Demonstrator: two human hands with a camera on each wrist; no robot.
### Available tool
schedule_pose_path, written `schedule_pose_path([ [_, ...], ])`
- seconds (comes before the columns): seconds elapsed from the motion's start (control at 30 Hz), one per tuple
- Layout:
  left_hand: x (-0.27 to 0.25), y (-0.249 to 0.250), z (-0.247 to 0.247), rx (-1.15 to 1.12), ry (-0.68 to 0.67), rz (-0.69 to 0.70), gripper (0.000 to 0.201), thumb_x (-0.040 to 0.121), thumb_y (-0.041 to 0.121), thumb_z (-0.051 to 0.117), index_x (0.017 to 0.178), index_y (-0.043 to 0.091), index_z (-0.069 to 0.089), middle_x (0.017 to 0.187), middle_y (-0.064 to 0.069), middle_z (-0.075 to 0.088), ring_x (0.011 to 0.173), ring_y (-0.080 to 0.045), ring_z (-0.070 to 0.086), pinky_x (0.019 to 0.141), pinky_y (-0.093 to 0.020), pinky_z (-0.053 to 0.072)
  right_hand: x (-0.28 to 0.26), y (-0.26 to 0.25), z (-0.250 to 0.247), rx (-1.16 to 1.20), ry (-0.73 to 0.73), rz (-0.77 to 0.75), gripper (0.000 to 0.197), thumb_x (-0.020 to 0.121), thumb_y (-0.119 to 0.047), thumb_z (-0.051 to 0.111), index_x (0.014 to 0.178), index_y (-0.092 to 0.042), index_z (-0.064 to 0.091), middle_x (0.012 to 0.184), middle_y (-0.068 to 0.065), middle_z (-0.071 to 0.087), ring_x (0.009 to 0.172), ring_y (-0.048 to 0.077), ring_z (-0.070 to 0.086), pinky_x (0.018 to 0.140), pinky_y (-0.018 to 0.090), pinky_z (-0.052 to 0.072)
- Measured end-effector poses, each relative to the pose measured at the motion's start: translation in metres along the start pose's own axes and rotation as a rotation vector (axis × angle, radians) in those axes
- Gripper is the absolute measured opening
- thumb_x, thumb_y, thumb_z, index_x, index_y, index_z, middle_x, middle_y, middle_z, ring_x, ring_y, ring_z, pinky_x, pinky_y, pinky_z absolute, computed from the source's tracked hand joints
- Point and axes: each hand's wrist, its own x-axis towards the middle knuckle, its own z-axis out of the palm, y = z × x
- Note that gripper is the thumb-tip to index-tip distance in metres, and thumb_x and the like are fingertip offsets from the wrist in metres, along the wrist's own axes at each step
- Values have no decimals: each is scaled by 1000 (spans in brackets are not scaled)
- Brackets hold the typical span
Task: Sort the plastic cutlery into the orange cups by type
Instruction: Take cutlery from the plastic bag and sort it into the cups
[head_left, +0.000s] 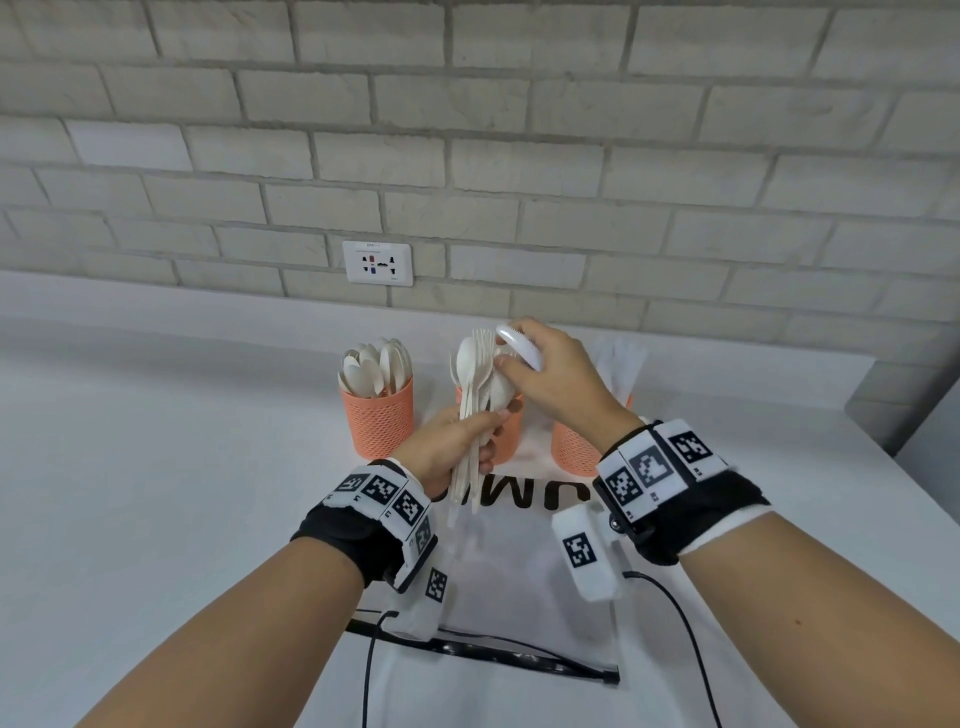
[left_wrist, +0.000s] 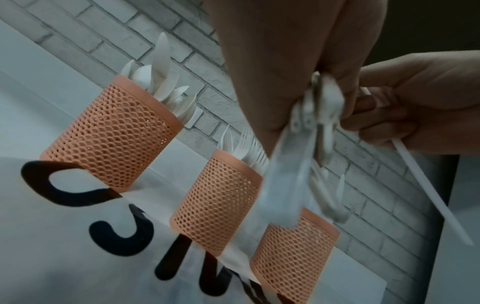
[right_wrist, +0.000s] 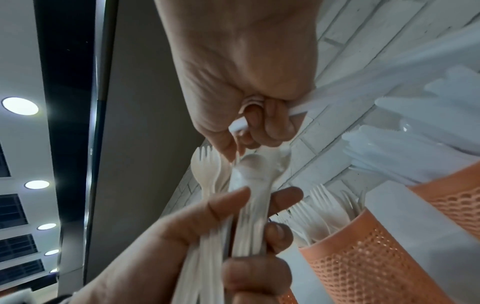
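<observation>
My left hand (head_left: 457, 441) grips a bundle of white plastic forks and spoons (head_left: 472, 374) upright by the handles, in front of the middle orange cup (head_left: 506, 439). My right hand (head_left: 550, 374) holds a white knife (head_left: 517, 343) under its curled fingers, and its thumb touches a spoon bowl at the bundle's top. In the right wrist view the thumb and a fingertip sit on that spoon (right_wrist: 249, 166). The left cup (head_left: 382, 415) holds spoons, the middle cup (right_wrist: 363, 257) forks, the right cup (head_left: 574, 441) knives.
A clear zip bag with black letters (head_left: 519, 571) lies flat on the white table (head_left: 156, 493) under my wrists. Black cables (head_left: 680, 623) trail from the wristbands. A brick wall with a socket plate (head_left: 377, 262) runs behind the cups.
</observation>
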Motion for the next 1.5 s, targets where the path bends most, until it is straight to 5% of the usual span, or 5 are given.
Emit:
schedule_pose_path([
  [0.27,-2,1,2,73,-19,27,11,90,1,47,86,6,56,69,-4,47,46,-8,42,44,-19,41,3,3,-3,91,-102,182,30,90,-22,57,86,6,65,72,9,62,67,17,55,67,31,45],
  [0.63,-1,-3,5,131,-85,83,17,90,-1,47,80,12,53,61,0,44,48,-6,42,46,-17,38,-1,-2,-17,175,-207,294,19,94,-17,52,85,-4,64,30,-19,43,29,-4,41,34,6,29],
  [0.9,0,-1,5,129,-62,45,9,89,4,54,86,10,59,57,6,51,48,-6,44,47,-19,39,20,5,-35,339,219,325,27,97,-21,46,70,-19,48,61,-4,38,52,8,33,49,19,30],
  [1.07,3,-2,10,102,-120,65,11,91,5,52,84,11,59,62,3,48,48,-6,43,45,-17,38,17,10,-30,607,21,435,18,94,-13,52,77,-15,54,67,0,41,55,9,35,42,14,34],
  [1.5,5,-5,0,1,-135,49,15,92,9,50,99,7,63,68,3,66,52,-8,56,51,-19,50,32,47,-73,358,498,87,14,101,-14,28,107,-14,40,70,-2,54,65,13,59,76,31,52],
])
